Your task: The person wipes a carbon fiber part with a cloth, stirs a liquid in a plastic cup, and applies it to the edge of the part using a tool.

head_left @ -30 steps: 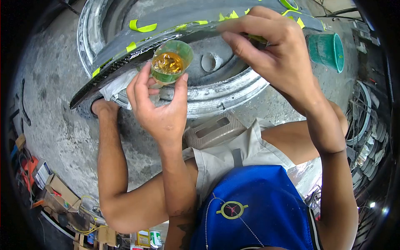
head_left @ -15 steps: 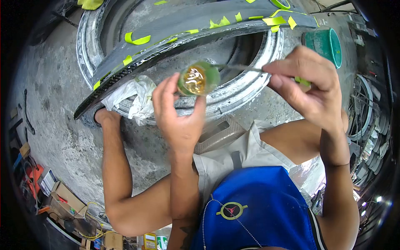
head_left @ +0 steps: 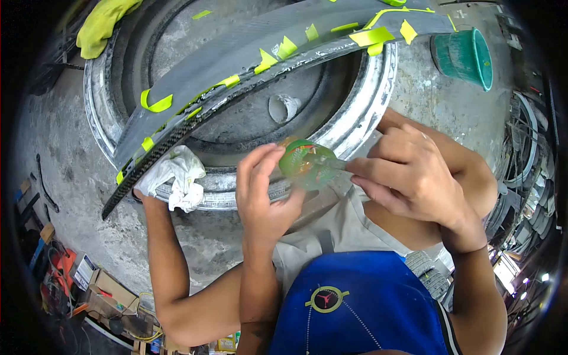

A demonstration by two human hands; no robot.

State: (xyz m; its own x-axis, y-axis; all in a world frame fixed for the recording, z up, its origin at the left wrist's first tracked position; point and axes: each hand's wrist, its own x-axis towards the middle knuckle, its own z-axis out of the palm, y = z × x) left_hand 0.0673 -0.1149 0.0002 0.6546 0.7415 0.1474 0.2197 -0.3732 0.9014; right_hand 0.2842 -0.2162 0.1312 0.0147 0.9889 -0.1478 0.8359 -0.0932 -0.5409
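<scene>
In my left hand is a small see-through green plastic cup, its fingers and thumb around the side. The cup is tilted, and the amber liquid in it hardly shows from this side. My right hand is closed in a pinch on a thin stick, whose end reaches to the cup; blur hides most of it. Beyond both hands lies a long curved dark panel with a woven black edge. Pieces of yellow-green tape are stuck along it.
The panel rests across a large grey-smeared tire on the concrete floor. A white rag hangs on the tire's near rim. Inside the tire stands a small whitish cup. A green bucket and a yellow cloth are farther off.
The cup has moved right and down and tilted, so its green side now faces me. My right hand has come down and closer to the cup. The view has shifted, showing the whitish cup.
</scene>
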